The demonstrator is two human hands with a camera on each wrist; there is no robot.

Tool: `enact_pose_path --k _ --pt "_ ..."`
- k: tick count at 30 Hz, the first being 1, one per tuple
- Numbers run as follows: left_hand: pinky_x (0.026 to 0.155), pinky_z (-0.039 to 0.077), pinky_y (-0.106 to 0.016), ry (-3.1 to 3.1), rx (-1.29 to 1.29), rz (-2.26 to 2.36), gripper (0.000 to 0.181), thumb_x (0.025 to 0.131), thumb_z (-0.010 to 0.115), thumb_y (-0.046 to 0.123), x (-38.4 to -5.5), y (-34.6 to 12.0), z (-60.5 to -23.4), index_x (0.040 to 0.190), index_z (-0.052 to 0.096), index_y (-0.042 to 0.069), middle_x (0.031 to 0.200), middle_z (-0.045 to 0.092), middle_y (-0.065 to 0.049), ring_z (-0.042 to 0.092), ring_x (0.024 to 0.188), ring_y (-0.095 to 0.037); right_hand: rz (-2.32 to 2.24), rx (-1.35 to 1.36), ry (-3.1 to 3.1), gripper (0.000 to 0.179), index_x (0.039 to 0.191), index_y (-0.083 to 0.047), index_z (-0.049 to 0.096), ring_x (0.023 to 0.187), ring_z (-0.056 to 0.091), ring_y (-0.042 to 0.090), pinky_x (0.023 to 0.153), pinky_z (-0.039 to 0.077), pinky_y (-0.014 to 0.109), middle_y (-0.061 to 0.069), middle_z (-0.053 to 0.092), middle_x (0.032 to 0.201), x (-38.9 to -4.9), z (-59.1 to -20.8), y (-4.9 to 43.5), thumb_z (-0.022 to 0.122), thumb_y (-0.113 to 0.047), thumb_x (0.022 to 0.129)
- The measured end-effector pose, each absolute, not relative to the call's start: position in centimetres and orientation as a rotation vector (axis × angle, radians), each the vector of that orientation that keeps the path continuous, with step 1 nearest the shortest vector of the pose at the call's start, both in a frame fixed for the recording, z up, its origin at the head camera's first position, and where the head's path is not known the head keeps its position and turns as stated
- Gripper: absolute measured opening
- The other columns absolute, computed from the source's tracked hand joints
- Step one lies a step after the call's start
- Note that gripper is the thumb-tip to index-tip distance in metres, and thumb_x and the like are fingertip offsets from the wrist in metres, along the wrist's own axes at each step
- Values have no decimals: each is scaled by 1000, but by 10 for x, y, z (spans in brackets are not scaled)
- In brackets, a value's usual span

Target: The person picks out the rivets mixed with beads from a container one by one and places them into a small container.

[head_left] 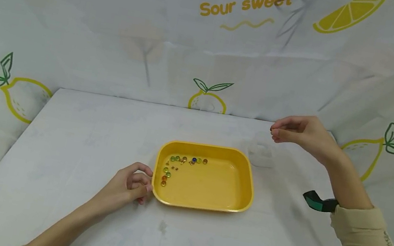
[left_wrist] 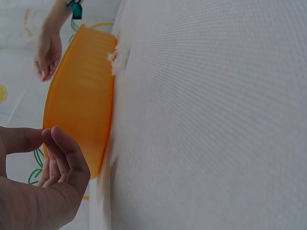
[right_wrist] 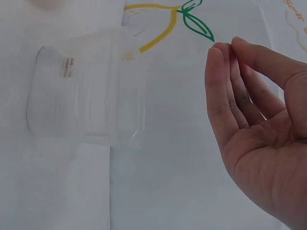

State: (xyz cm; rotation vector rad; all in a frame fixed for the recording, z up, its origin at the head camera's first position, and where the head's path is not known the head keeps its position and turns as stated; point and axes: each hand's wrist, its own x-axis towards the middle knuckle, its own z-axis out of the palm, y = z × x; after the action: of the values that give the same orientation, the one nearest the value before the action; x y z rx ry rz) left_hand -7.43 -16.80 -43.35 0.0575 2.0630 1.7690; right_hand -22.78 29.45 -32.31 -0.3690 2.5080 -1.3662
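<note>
A shallow yellow tray (head_left: 204,194) lies on the white-covered table with small glass beads (head_left: 177,158) and tiny gold-coloured pieces (head_left: 175,168) along its left and back sides. At the tray's left wall, my left hand (head_left: 134,184) pinches the rim between thumb and fingers; the left wrist view shows the fingertips right at the orange-looking wall (left_wrist: 84,91). My right hand (head_left: 303,133) is raised above a clear plastic box (head_left: 260,156), thumb and fingertips together. A small dark bit (head_left: 271,129) shows at those fingertips in the head view; the right wrist view hides it.
Inside the clear box a small brownish piece (right_wrist: 68,67) shows through the wall. The box stands just off the tray's back right corner. Behind the table hangs a white cloth (head_left: 117,38) printed with lemons.
</note>
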Motion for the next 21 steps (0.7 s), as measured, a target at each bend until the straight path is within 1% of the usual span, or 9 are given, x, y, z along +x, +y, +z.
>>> enact_pose_path --k 7,16,21 --pt "73 62 -26 2070 55 1760 43 98 70 8 -74 -168 -437 134 49 0 102 72 -14 66 75 -16 -1346 -340 2517 29 123 4 71 95 80 17 90 65 24 -1 81 102 -231 -333 301 74 -16 103" --pt "73 62 -27 2071 59 1759 42 98 70 8 -74 -168 -438 133 49 0 102 72 -13 66 74 -16 -1312 -320 2510 30 124 5 71 95 80 16 89 65 23 -1 81 103 -236 -343 309 73 -17 104" --pt "72 62 -27 2068 63 1765 42 98 70 8 -74 -168 -437 133 49 0 102 71 -13 66 74 -16 -1277 -302 2524 30 125 5 71 96 80 18 89 65 23 0 82 105 -240 -348 312 73 -17 104"
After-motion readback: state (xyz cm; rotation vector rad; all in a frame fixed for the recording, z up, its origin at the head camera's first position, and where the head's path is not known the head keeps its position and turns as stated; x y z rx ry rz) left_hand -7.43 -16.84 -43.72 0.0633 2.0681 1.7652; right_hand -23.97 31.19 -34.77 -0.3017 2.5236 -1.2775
